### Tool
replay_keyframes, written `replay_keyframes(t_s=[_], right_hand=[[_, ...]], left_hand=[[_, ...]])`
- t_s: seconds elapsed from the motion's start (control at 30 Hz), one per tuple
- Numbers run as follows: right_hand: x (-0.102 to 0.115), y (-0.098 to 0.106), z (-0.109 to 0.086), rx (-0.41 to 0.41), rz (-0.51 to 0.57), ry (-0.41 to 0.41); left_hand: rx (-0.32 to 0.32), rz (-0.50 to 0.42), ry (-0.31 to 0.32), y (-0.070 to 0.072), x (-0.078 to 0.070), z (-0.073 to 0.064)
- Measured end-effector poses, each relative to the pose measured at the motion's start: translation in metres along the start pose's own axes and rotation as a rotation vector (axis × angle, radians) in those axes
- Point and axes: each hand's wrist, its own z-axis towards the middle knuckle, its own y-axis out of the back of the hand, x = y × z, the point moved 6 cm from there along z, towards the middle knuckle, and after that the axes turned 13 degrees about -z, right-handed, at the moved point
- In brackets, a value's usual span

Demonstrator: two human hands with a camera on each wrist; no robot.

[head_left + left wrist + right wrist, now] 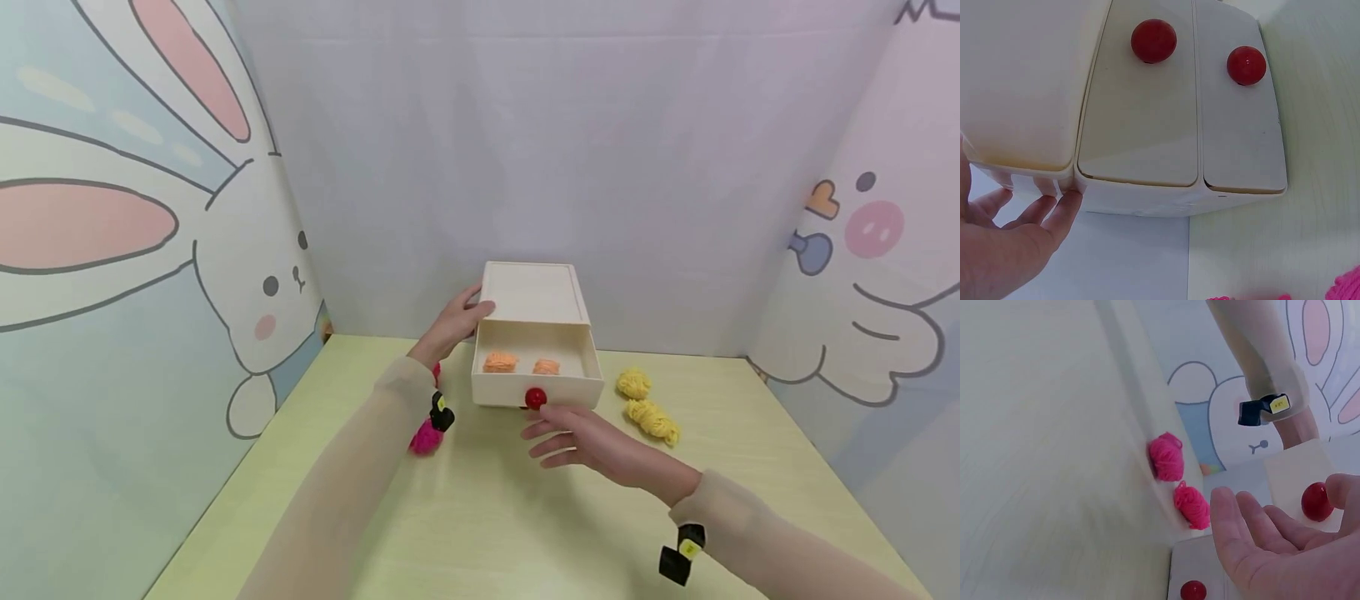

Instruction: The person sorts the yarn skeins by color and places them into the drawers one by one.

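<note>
A cream drawer cabinet [534, 292] stands at the back of the table with its top drawer [495, 389] pulled out. Two small orange yarn bundles [500, 362] lie inside that drawer. My left hand [453, 321] grips the cabinet's left side, its thumb over the top edge; in the left wrist view its fingertips [1069, 199] touch the side wall. Just before the open drawer's red knob [536, 398], my right hand [588, 442] has its fingers loosely extended, holding nothing. The thumb is beside the knob [1317, 501]; whether they touch I cannot tell.
Two lower drawers with red knobs [1154, 40] are closed. Pink yarn bundles [1166, 456] lie left of the cabinet, partly behind my left arm in the head view. Yellow yarn bundles [652, 421] lie on its right. A pale curtain [525, 150] hangs behind the table.
</note>
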Motion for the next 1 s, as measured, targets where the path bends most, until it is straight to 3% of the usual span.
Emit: replay_keyframes(t_s=[0.27, 0.53, 1.0], right_hand=[[0.015, -0.005, 0.012, -0.015, 0.204, -0.021], [0.017, -0.006, 0.016, -0.025, 0.318, -0.058], [0.021, 0.009, 0.035, -0.089, 0.275, -0.070]], left_hand=[[0.005, -0.001, -0.013, 0.000, -0.001, -0.001], [0.013, 0.000, -0.011, -0.001, -0.001, -0.002], [0.020, -0.015, 0.008, 0.000, 0.000, -0.003]])
